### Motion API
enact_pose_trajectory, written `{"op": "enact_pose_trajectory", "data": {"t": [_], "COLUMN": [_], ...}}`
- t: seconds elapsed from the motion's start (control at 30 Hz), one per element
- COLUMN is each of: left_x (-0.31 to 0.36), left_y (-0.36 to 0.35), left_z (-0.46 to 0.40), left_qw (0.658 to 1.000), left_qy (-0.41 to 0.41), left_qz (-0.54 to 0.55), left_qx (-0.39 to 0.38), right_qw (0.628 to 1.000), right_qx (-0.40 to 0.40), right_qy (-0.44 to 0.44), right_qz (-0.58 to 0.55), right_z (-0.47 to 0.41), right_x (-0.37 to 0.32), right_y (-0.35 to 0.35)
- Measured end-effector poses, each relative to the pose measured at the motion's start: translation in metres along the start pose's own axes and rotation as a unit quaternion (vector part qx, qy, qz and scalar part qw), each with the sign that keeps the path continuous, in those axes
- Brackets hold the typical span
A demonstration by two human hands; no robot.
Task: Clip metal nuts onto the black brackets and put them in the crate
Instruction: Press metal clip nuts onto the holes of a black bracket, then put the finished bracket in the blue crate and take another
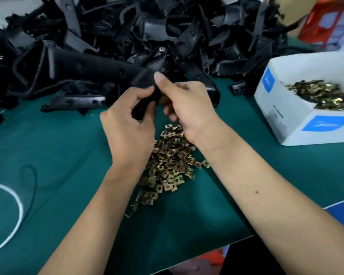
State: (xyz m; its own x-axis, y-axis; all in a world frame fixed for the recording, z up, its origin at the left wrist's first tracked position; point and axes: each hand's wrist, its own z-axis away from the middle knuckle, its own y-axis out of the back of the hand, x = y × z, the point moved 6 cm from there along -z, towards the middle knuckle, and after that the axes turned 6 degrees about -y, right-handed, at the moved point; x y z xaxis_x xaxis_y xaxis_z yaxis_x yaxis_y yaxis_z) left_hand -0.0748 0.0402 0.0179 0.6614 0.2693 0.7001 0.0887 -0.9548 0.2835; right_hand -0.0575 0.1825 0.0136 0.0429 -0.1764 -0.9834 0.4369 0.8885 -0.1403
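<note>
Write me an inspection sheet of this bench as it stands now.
Surface: green mat covers the table.
Job's things: a black bracket held in both hands; loose nuts heaped on the mat beneath them; bracket pile at the back; white box holding more nuts, right. No crate seen.
Clutter: nothing seen.
Grippers: left hand and right hand both grip the bracket.
Cables: white cord and a black one, left.
Surroundings: red and cardboard packaging, back right.
</note>
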Motion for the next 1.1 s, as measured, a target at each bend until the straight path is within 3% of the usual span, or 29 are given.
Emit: {"op": "enact_pose_trajectory", "data": {"t": [0.1,0.23,0.4,0.57,0.8,0.93,1.1], "left_x": [0.046,0.117,0.235,0.297,0.256,0.208,0.174], "left_y": [-0.019,-0.075,-0.179,-0.278,-0.371,-0.38,-0.385], "left_z": [-0.003,0.0,0.049,0.146,0.314,0.368,0.381], "left_qw": [0.993,0.986,0.947,0.879,0.716,0.663,0.631], "left_qy": [-0.111,-0.16,-0.28,-0.287,-0.238,-0.208,-0.197], "left_qz": [-0.032,-0.036,0.01,0.086,0.035,-0.022,-0.116], "left_qx": [0.016,0.017,-0.155,-0.37,-0.656,-0.719,-0.741], "right_qw": [0.996,0.981,0.932,0.87,0.789,0.707,0.665], "right_qx": [0.045,0.088,0.206,0.379,0.439,0.502,0.547], "right_qy": [-0.011,0.03,0.111,0.122,-0.047,-0.145,-0.252], "right_qz": [-0.081,-0.168,-0.277,-0.29,-0.428,-0.476,-0.442], "right_z": [0.012,0.045,0.114,0.197,0.259,0.278,0.291], "right_x": [-0.021,-0.051,-0.059,-0.008,0.156,0.243,0.302], "right_y": [0.028,0.106,0.245,0.38,0.464,0.48,0.483]}}
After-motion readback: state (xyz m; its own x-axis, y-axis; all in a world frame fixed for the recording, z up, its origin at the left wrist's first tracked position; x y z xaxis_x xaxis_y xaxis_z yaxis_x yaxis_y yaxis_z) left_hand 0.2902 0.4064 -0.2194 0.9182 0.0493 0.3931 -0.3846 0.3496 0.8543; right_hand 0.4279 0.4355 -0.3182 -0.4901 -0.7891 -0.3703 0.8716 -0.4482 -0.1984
